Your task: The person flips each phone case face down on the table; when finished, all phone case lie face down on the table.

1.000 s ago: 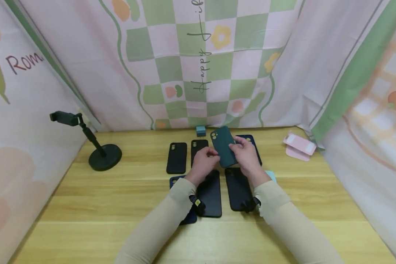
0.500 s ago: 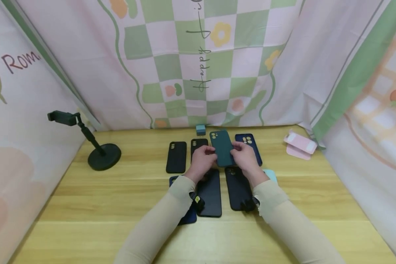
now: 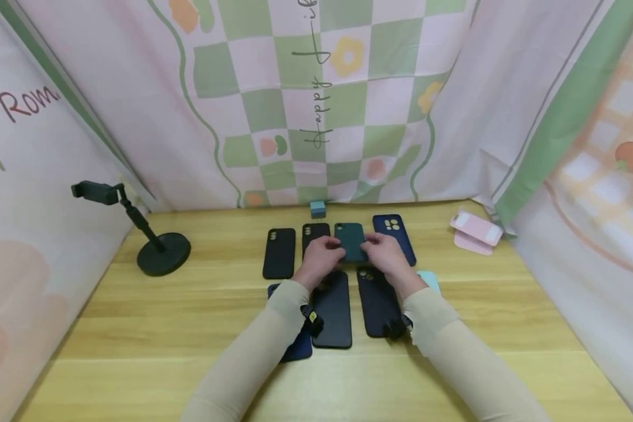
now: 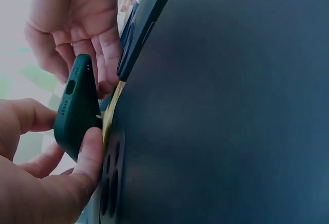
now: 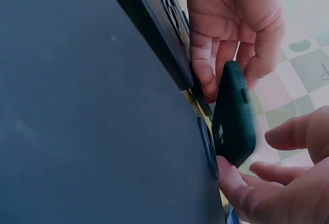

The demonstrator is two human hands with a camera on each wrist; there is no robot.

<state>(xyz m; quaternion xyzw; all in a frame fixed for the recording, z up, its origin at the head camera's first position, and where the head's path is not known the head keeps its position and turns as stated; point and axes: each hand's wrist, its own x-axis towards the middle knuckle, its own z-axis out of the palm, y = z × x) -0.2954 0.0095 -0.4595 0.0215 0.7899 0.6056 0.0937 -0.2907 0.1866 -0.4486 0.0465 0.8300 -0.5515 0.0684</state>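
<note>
Between the two hands is a dark green phone case (image 3: pixel 351 243), its back up in the head view and tilted over the back row. My left hand (image 3: pixel 322 259) pinches its left edge; in the left wrist view the thumb (image 4: pixel 91 149) is on one face and a finger on the other. Along the right edge, my right hand (image 3: pixel 390 256) holds it by thumb and a finger, while the index finger stands off it in the right wrist view. Left of the green case lie a black phone case (image 3: pixel 316 230) and another black case (image 3: pixel 279 253); a navy case (image 3: pixel 397 239) lies to its right.
In front lie a large black case (image 3: pixel 333 313), another black one (image 3: pixel 378 302), a navy case (image 3: pixel 299 347) under the left forearm and a light turquoise item (image 3: pixel 431 280). A blue block (image 3: pixel 317 209) sits behind. A black phone stand (image 3: pixel 163 253) and pink folded holder (image 3: pixel 477 230) flank them.
The green case has come down and tipped flatter toward the table, its top end lower. The right hand has shifted slightly down and left, uncovering more of the navy case behind it.
</note>
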